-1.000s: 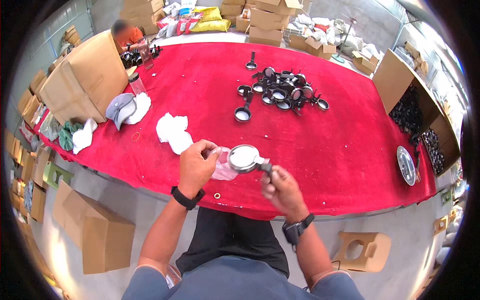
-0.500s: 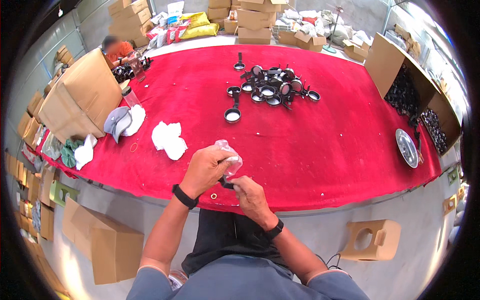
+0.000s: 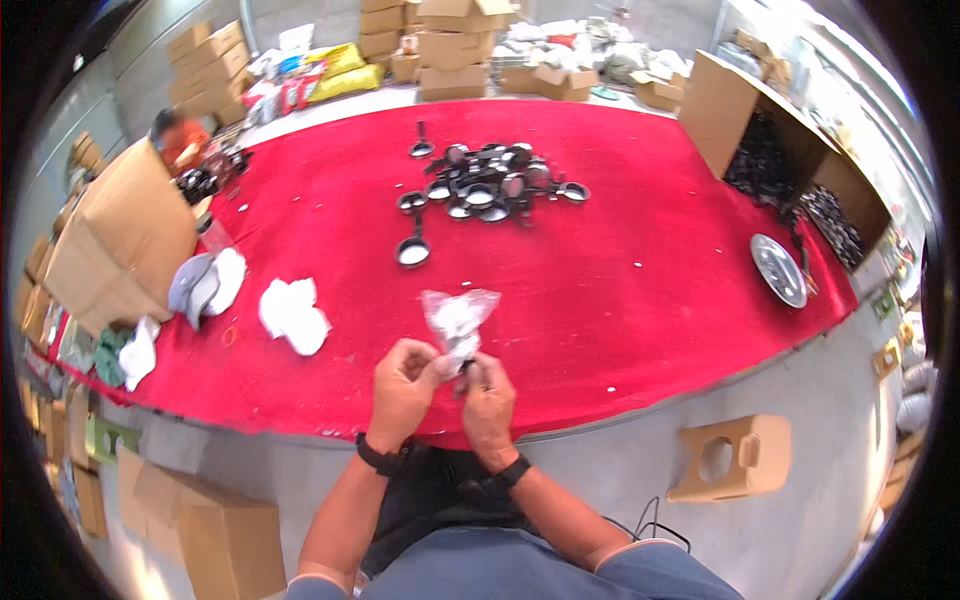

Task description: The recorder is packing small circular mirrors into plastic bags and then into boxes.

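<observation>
Between my two hands, near the table's front edge, is a crinkled clear plastic bag (image 3: 458,318), its wide end pointing away from me. My left hand (image 3: 404,392) pinches the bag's lower end between thumb and fingers. The right hand (image 3: 488,408) is closed at the same end, where a small dark part shows between its fingers; blur and the fingers hide its shape. Further off on the red cloth (image 3: 580,300) lies a pile of black round-headed pieces with handles (image 3: 490,190). One such piece (image 3: 412,250) lies apart, closer to me.
White cloths (image 3: 294,316) and a grey cap (image 3: 192,285) lie at the left by a large cardboard box (image 3: 125,240). Boxes of black parts (image 3: 765,160) and a silver dish (image 3: 778,270) are at the right. A person in orange (image 3: 183,145) sits at the far left. A tan stool (image 3: 735,458) stands below right.
The bag has gone from bunched in my left hand to spread out and upright between both hands. My hands have drawn closer together. The whole view has shifted.
</observation>
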`<control>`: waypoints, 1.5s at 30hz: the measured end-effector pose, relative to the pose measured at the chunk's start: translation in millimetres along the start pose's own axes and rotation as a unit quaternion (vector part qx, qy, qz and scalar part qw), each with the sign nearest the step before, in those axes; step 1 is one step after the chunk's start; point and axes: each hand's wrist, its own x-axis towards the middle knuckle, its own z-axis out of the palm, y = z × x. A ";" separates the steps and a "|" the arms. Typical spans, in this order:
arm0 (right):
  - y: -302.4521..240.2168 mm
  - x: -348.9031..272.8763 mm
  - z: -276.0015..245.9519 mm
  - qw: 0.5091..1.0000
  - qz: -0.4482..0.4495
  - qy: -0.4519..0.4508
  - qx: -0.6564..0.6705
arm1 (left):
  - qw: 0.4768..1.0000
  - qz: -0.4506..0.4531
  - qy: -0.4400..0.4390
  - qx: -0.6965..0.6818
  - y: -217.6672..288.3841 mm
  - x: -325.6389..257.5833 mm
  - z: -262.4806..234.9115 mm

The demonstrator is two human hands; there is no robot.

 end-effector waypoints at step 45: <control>5.9 239.4 -325.8 0.786 -0.137 0.176 -0.576 | 0.815 0.028 -0.035 0.578 -98.5 208.5 -72.7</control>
